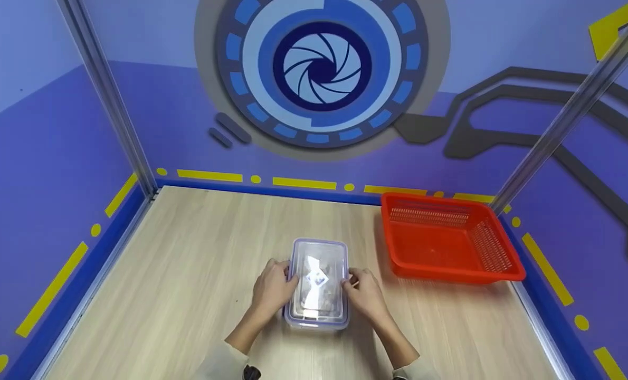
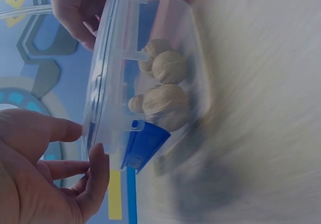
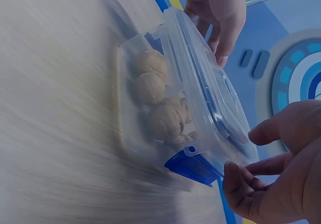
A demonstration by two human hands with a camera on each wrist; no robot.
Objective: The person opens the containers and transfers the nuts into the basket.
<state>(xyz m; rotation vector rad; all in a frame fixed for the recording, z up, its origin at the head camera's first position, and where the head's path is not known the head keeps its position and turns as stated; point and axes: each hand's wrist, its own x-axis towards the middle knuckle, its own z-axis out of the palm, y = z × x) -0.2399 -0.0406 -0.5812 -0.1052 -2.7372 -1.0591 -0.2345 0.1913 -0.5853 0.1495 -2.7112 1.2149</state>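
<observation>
Box (image 2: 197, 83) sat on the tabletop (image 1: 208, 264), about mid-width, long sides running front to back. Lid (image 1: 322, 301) lay on top of it, nuts (image 2: 165, 104) inside. Left hand (image 1: 273, 287) was at the box's left side, right hand (image 1: 368, 295) at its right. One flap (image 2: 146, 143) hung out next to the left hand, a second flap (image 3: 193, 166) next to the right. Basket (image 1: 454, 272) stood to the right and farther back, apart from the box, near the right wall (image 1: 583, 227). Back wall (image 1: 171, 116) rose behind the tabletop.
</observation>
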